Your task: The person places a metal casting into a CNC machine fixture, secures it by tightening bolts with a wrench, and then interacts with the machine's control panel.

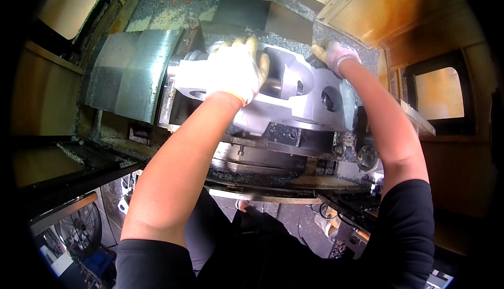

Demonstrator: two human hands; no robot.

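A silver-grey metal casting (pixel 315 97) with large openings and round holes lies across a fixture inside a machine. My left hand (pixel 233 73), in a white glove with yellowish fingertips, grips the casting's left part, fingers over its far side and thumb toward the opening. Bright light washes out the back of that glove. At the far right corner of the casting, my right hand (pixel 338 55), gloved too, has its fingers curled by a small dark part. What they hold there, if anything, is hidden.
A sloped metal cover (pixel 131 73) stands left of the casting. Metal chips (pixel 362 60) lie around the machine bed. Below the casting is a round metal base (pixel 252 160). Stained panels (pixel 404 5) with windows enclose both sides. A wheel (pixel 79 228) shows at lower left.
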